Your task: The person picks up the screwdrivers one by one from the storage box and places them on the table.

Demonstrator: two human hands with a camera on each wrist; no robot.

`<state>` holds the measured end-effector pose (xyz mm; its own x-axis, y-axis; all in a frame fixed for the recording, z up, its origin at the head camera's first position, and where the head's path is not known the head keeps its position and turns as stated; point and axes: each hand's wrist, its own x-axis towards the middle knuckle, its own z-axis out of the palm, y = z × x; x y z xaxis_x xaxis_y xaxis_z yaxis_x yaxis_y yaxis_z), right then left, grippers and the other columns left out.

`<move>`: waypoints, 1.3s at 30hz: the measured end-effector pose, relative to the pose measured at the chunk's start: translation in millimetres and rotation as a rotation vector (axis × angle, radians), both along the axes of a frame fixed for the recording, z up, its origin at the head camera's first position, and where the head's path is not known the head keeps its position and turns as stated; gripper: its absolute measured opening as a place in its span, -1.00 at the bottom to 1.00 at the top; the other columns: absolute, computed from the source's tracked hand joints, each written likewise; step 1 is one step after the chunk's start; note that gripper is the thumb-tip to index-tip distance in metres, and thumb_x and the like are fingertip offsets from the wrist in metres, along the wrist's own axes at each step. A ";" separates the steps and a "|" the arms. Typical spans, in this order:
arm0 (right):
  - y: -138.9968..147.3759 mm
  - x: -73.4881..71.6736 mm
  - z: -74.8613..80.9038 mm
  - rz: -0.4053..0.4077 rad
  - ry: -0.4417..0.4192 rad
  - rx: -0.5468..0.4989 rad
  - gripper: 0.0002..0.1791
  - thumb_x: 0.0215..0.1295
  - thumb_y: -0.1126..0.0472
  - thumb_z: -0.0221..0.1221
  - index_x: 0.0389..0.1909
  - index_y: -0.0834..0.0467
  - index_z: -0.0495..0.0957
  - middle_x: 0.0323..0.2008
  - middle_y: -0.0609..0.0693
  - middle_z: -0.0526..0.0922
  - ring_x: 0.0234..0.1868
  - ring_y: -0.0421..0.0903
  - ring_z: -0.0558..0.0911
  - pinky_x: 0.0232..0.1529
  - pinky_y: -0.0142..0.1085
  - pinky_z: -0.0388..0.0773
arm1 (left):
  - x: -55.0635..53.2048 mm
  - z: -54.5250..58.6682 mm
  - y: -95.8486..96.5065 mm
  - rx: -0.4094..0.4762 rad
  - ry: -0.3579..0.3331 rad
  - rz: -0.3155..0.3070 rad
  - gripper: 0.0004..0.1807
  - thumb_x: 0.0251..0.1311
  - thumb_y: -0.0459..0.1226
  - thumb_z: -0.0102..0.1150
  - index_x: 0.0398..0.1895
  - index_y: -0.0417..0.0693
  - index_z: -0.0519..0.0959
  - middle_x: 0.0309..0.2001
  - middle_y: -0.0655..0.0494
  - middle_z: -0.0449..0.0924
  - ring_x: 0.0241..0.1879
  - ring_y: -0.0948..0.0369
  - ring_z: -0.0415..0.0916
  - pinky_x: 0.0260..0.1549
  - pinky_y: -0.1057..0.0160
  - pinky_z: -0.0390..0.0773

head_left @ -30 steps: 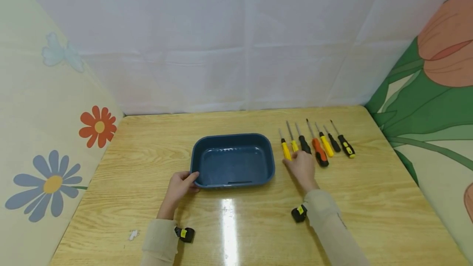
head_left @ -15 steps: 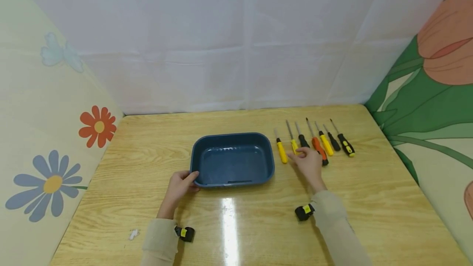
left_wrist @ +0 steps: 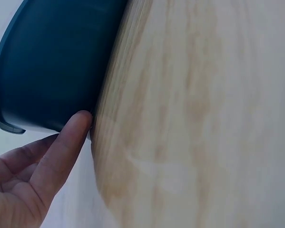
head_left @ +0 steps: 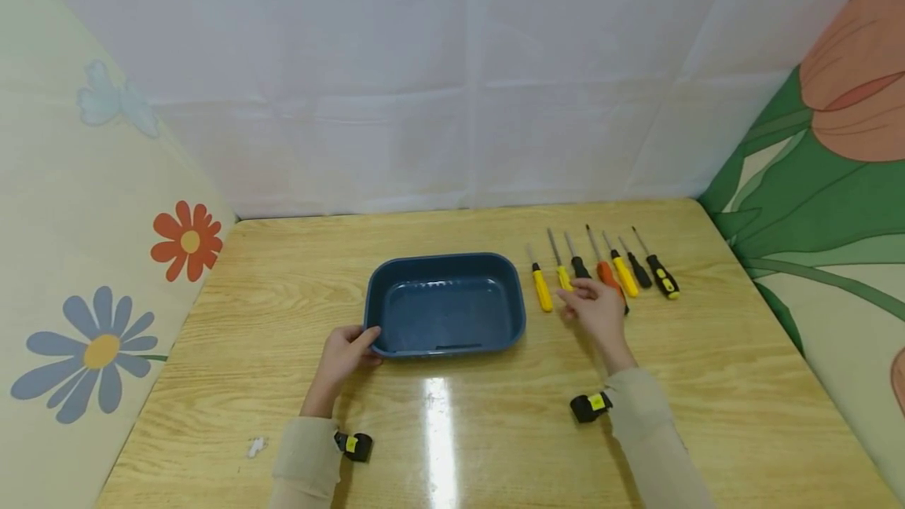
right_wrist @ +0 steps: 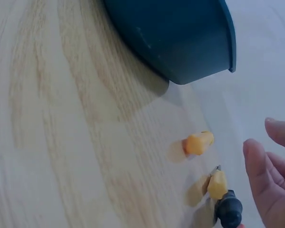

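Observation:
A blue rectangular bin (head_left: 445, 352) sits mid-table. My left hand (head_left: 344, 353) holds its near left corner, thumb over the rim and fingers against the outside, as the left wrist view also shows. My right hand (head_left: 599, 311) hovers over the handle ends of a row of screwdrivers, fingers parted with nothing between them. Leftmost lies a yellow screwdriver (head_left: 541, 289), apart from the others. Beside it are a second yellow screwdriver (head_left: 563, 276) and a black screwdriver (head_left: 580, 267), partly covered by the hand. An orange-and-black screwdriver (head_left: 606, 273) is partly hidden too.
Farther right lie another yellow screwdriver (head_left: 624, 276), a small black screwdriver (head_left: 639, 272) and a black-and-yellow screwdriver (head_left: 663, 278). A white scrap (head_left: 256, 447) rests at the table's near left. White cloth (head_left: 452, 140) hangs behind the wooden table (head_left: 495, 446).
My right hand has let go of the leftmost yellow screwdriver, which lies slightly farther left than before, and has drawn away to the right. The left hand and the bin stay put.

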<state>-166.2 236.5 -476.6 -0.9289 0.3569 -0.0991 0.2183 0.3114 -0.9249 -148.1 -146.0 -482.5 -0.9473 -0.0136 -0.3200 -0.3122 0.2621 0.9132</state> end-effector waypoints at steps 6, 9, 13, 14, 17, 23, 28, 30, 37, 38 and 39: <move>1.0 1.9 8.9 0.024 0.001 -0.062 -0.58 0.11 0.31 0.24 -0.01 0.40 0.46 -0.36 0.15 0.59 -0.55 -0.13 0.62 -0.49 -0.34 0.63 | -0.1 0.1 0.1 0.001 -0.005 0.004 -0.64 0.20 -0.29 0.03 -0.13 -0.49 0.50 -0.45 -0.16 0.60 -0.54 0.13 0.59 -0.52 0.23 0.64; 1.1 2.9 13.2 0.052 0.011 -0.102 -0.59 0.13 0.36 0.20 0.00 0.43 0.44 -0.31 0.21 0.58 -0.51 -0.19 0.62 -0.42 -0.30 0.64 | 0.5 0.8 0.1 0.004 -0.004 0.001 -0.63 0.20 -0.29 0.03 -0.11 -0.50 0.49 -0.45 -0.16 0.60 -0.54 0.13 0.59 -0.52 0.23 0.64; 12.0 -5.0 -14.0 0.101 0.086 -0.135 -0.54 0.11 0.22 0.25 0.00 0.39 0.46 -0.28 0.20 0.57 -0.44 -0.22 0.64 -0.40 -0.30 0.64 | 0.8 0.8 0.1 -0.003 0.000 -0.001 -0.64 0.21 -0.29 0.03 -0.13 -0.50 0.50 -0.47 -0.15 0.60 -0.54 0.13 0.59 -0.52 0.23 0.64; 15.8 -8.1 -24.3 0.111 0.110 -0.140 -0.52 0.09 0.18 0.27 -0.01 0.37 0.48 -0.29 0.19 0.58 -0.43 -0.20 0.64 -0.41 -0.30 0.64 | 0.9 0.7 0.0 -0.004 0.000 -0.001 -0.64 0.21 -0.29 0.03 -0.13 -0.50 0.50 -0.47 -0.14 0.60 -0.55 0.13 0.59 -0.52 0.23 0.64; 27.7 -19.3 -57.2 0.132 0.161 -0.157 -0.50 0.02 0.08 0.31 -0.04 0.28 0.53 -0.30 0.13 0.60 -0.38 -0.10 0.66 -0.44 -0.30 0.63 | 0.7 -0.1 0.1 -0.006 0.002 -0.001 -0.66 0.20 -0.29 0.03 -0.15 -0.50 0.51 -0.48 -0.13 0.60 -0.55 0.14 0.59 -0.52 0.24 0.64; 25.1 -19.1 -47.7 0.228 0.175 -0.262 -0.58 0.06 0.18 0.30 -0.05 0.26 0.54 -0.26 0.10 0.61 -0.34 -0.08 0.66 -0.41 -0.29 0.63 | 0.4 0.9 0.0 0.006 0.008 0.004 -0.66 0.21 -0.30 0.02 -0.16 -0.52 0.51 -0.50 -0.13 0.59 -0.56 0.14 0.58 -0.53 0.24 0.63; 10.7 -10.2 -15.4 0.345 0.198 -0.256 -0.49 0.07 0.17 0.29 -0.01 0.40 0.48 -0.17 0.21 0.60 -0.31 -0.07 0.65 -0.35 -0.24 0.63 | 0.5 0.1 0.3 0.004 0.006 0.007 -0.66 0.20 -0.30 0.03 -0.16 -0.50 0.51 -0.50 -0.12 0.59 -0.55 0.14 0.58 -0.53 0.24 0.63; 0.0 -3.4 7.0 0.376 0.194 -0.263 -0.51 0.08 0.22 0.28 -0.04 0.46 0.46 -0.17 0.32 0.58 -0.32 -0.05 0.66 -0.34 -0.18 0.63 | 0.7 -0.3 0.4 0.001 0.009 0.004 -0.66 0.20 -0.30 0.03 -0.16 -0.50 0.51 -0.49 -0.12 0.60 -0.55 0.14 0.58 -0.53 0.24 0.63; -20.7 0.5 37.8 0.446 0.095 -0.191 -0.57 0.09 0.32 0.25 -0.05 0.49 0.46 -0.18 0.41 0.55 -0.40 -0.05 0.66 -0.30 -0.08 0.62 | 0.5 -1.3 0.6 0.015 0.013 0.012 -0.68 0.20 -0.32 0.04 -0.17 -0.50 0.52 -0.49 -0.11 0.59 -0.56 0.15 0.58 -0.53 0.24 0.63; -22.6 0.2 38.9 0.456 0.092 -0.179 -0.57 0.09 0.31 0.25 -0.05 0.48 0.47 -0.20 0.39 0.57 -0.41 -0.02 0.66 -0.30 -0.06 0.61 | 0.6 -1.1 0.6 0.019 0.014 0.014 -0.68 0.21 -0.32 0.04 -0.17 -0.50 0.52 -0.49 -0.10 0.59 -0.55 0.15 0.58 -0.53 0.23 0.63; -24.3 -0.2 39.5 0.468 0.088 -0.172 -0.57 0.09 0.30 0.26 -0.05 0.47 0.48 -0.21 0.38 0.58 -0.40 0.01 0.66 -0.30 -0.04 0.61 | 0.9 -0.7 0.5 0.022 0.015 0.013 -0.68 0.21 -0.32 0.04 -0.16 -0.50 0.51 -0.49 -0.10 0.59 -0.55 0.15 0.58 -0.53 0.23 0.63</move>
